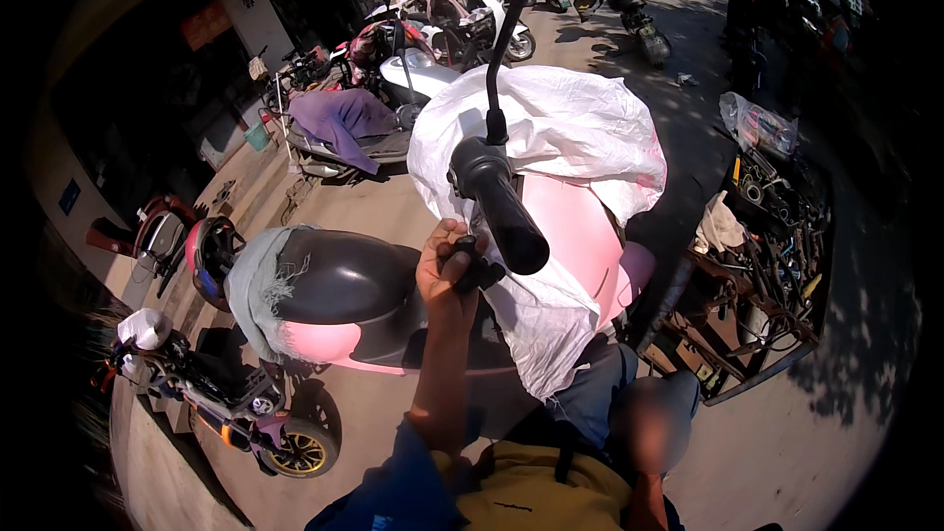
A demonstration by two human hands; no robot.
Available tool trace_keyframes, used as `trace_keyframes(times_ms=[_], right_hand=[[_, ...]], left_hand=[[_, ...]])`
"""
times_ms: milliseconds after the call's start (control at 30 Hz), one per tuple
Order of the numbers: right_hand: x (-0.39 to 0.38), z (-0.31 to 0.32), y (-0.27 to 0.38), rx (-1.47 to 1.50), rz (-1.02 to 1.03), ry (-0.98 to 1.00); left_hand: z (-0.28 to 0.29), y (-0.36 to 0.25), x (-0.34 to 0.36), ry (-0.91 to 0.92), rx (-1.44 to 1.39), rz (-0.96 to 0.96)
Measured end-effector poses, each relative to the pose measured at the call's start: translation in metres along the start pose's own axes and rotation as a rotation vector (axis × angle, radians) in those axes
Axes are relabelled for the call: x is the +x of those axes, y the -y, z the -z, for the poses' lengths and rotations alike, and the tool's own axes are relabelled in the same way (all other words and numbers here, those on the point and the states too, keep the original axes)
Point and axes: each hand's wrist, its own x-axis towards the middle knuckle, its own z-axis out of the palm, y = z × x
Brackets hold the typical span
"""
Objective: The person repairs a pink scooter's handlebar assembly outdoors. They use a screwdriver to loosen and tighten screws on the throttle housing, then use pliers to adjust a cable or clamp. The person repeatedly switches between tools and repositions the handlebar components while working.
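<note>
Near the middle, my left hand (447, 258) is closed around a small black part (474, 265), its thumb and fingers pinching it. The part looks like a plastic or rubber housing; its exact kind is hard to make out. Just right of it juts the black handlebar grip (513, 226) of a pink scooter (575, 236), with a mirror stem (501, 69) rising behind. A white woven sheet (536, 118) drapes over the scooter's front and hangs down beside the grip. My right hand (651, 428) is low by my knee, too blurred for its fingers to show.
A tray (733, 395) crammed with tools and metal parts stands at the right, with a plastic bag (757, 123) at its far end. The scooter's black seat (344, 270) carries a grey cloth (258, 285). Other scooters (457, 25) are parked behind; an electric bike (236, 403) stands lower left.
</note>
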Motion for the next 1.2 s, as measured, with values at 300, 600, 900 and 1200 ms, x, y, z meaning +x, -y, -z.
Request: trace_keyframes(times_ms=[300, 600, 900, 1200], right_hand=[[0.002, 0.003, 0.009, -0.099, -0.081, 0.075], [0.006, 0.007, 0.012, -0.055, -0.265, 0.206], [0.008, 0.011, 0.035, -0.114, -0.264, 0.157], [-0.003, 0.005, -0.003, 0.591, -0.494, 0.056]], left_hand=[[0.016, 0.004, -0.012, -0.27, 0.125, -0.081], [0.044, 0.012, -0.009, -0.4, 0.166, -0.053], [0.062, 0.022, -0.014, -0.365, 0.795, -0.116], [0.021, 0.038, -0.059, -0.064, 1.01, -0.101]])
